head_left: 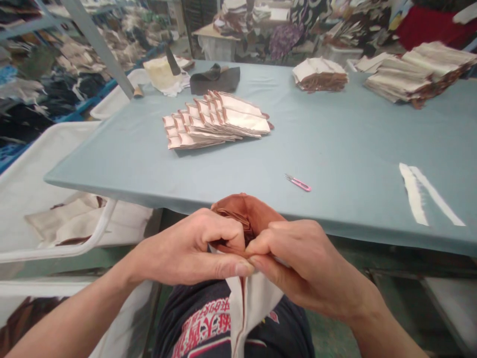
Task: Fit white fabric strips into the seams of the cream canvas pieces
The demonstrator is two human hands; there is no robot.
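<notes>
Between my hands, at the table's near edge, is a sewn fabric piece [257,293] with a brown lining [253,206] and a cream outer side. My left hand [208,248] pinches its rim between thumb and bent fingers. Close beside it, my right hand [294,263] grips the same rim, and the two thumbs nearly meet. The brown side opens upward beyond my fingers, while the cream cloth with a seam hangs down in front of my dark shirt. The lower end of the cloth runs out of view.
On the blue-covered table [335,144] lie pink thread snips [298,182], a fanned stack of cream pieces [219,119], more stacks [320,74] at the back, and white strips [413,194] at right. A white cart [48,134] holding cloth stands at left, near a metal post [100,47].
</notes>
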